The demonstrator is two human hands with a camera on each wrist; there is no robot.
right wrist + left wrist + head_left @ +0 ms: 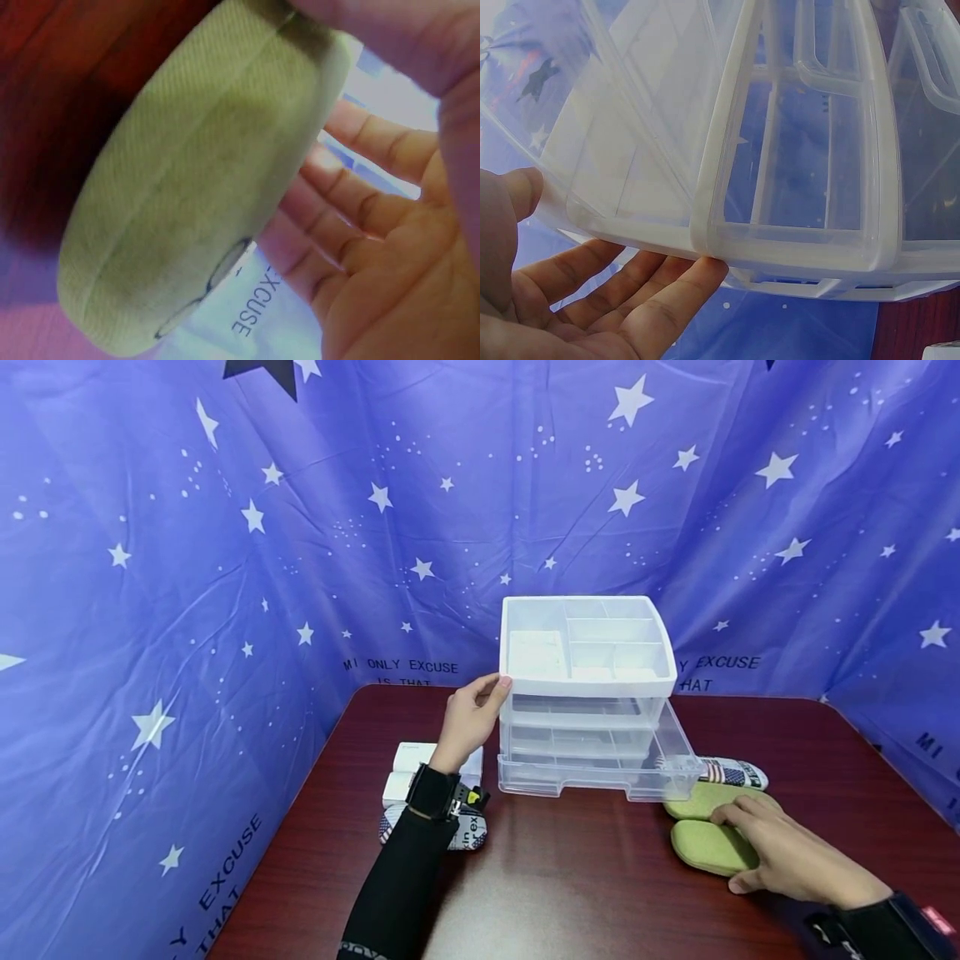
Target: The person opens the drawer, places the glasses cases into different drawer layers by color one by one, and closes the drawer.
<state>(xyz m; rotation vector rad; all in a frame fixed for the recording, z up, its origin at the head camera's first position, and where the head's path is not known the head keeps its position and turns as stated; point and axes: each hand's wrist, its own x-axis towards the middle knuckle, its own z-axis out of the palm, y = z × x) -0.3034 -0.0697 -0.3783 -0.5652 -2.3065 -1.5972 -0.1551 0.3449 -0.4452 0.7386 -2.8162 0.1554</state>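
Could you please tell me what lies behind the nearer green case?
Another green case, then a patterned case farther back; what the right hand covers there cannot be seen.

- The right fingers [729, 812] hide part of the near green case [707, 848]; in my right wrist view a green case [180, 187] is blurred and cut off at the top.
- I can't read the print [410, 747] on the far white box [412, 757]: too small.
- The left sleeve [405, 877] covers the middle of the left patterned case [473, 830].
- My left wrist view crops the drawer unit [588, 687].
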